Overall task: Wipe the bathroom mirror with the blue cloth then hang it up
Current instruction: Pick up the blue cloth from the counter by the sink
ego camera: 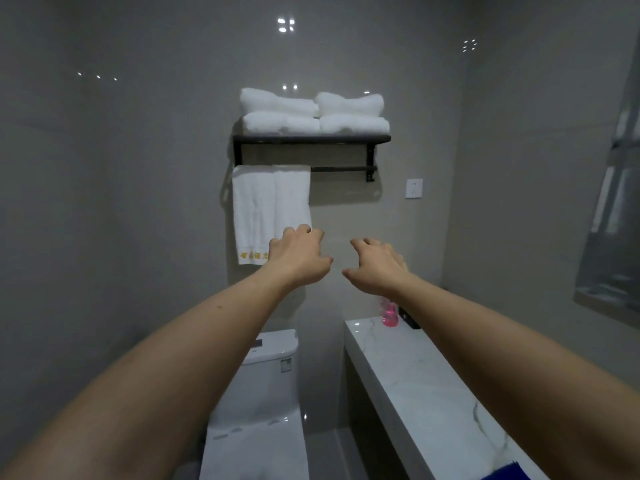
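Both my arms reach forward toward the back wall, palms down. My left hand [300,255] hovers in front of the lower edge of a hanging white towel [266,213], fingers loosely curled and holding nothing. My right hand [377,265] is beside it, also empty with relaxed fingers. A corner of the blue cloth [506,472] lies on the marble counter [415,382] at the bottom right edge, mostly cut off by the frame and my right forearm. The mirror [613,216] hangs on the right wall. The black towel bar [343,169] has a bare right half.
A black shelf [311,138] above the bar carries folded white towels [313,110]. A white toilet [258,410] stands below, left of the counter. A pink bottle [390,315] and a dark object [410,320] stand at the counter's far end. A wall socket [414,188] is right of the bar.
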`<state>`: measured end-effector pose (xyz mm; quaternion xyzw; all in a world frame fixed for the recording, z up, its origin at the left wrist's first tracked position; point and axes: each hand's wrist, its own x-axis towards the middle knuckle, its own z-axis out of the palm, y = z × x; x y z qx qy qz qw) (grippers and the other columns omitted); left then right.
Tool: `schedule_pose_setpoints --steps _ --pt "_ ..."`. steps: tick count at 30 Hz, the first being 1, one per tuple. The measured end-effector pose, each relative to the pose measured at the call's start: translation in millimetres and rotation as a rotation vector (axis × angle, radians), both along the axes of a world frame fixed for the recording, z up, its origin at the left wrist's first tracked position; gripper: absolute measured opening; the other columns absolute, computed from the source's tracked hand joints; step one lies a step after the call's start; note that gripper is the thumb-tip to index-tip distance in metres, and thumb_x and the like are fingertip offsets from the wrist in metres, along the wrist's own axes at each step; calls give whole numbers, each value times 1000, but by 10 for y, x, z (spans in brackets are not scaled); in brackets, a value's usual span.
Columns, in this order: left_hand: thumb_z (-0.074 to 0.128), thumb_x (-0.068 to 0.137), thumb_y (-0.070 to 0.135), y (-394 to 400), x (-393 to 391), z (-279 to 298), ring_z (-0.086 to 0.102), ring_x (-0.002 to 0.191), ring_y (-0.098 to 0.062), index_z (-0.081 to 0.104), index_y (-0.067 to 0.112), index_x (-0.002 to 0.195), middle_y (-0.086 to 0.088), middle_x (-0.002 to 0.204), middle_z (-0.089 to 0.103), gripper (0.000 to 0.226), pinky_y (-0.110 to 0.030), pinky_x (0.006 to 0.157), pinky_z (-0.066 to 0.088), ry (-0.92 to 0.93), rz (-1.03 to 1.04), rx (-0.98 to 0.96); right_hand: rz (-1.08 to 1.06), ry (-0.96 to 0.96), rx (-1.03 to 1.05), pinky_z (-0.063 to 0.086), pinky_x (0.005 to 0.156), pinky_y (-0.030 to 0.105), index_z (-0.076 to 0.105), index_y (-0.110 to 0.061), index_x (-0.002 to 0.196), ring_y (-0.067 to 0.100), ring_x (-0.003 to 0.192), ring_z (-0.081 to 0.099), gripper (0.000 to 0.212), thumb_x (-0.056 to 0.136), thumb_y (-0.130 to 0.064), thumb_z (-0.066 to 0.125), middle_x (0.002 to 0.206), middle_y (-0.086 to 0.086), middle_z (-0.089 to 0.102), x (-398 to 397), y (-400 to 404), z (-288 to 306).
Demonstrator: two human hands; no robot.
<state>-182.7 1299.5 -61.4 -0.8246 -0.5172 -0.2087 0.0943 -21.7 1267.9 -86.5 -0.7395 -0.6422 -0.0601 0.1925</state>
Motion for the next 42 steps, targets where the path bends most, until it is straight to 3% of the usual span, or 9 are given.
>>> schedule_pose_setpoints --steps 6,16,22,32,42 --pt "51 92 48 565 504 -172 42 130 -30 45 21 142 -6 144 47 58 -52 100 42 3 -17 -13 -10 5 -9 40 113 54 33 -21 157 36 142 40 72 96 -49 61 161 10 37 481 573 -192" --pt "51 92 51 1363 1656 -431 44 130 -31 45 20 141 -7 143 48 58 -48 97 43 71 -51 -58 -32 63 -45 44 108 50 35 -20 155 35 135 46 70 97 -47 61 153 10 45 1625 1241 -499" --pt "52 90 51 1653 2437 -718 45 128 -33 45 20 141 -7 142 49 60 -53 101 44 117 -145 -124 -96 92 -76 44 106 47 37 -19 155 36 135 45 70 95 -45 61 150 11 47 2347 1350 -682" --pt "51 92 50 1904 3593 -1203 42 129 -32 44 21 141 -5 142 48 58 -48 97 40 199 -377 -174 -328 194 -141 43 107 48 44 -22 149 38 134 44 64 93 -46 63 146 10 49 3284 1252 -1213" --pt "49 91 48 2158 4737 -1932 41 129 -32 45 21 140 -6 142 48 57 -49 102 41 284 -755 -263 -722 305 -195 41 110 48 36 -20 154 37 138 42 68 97 -46 60 153 8 44 4000 974 -1886"
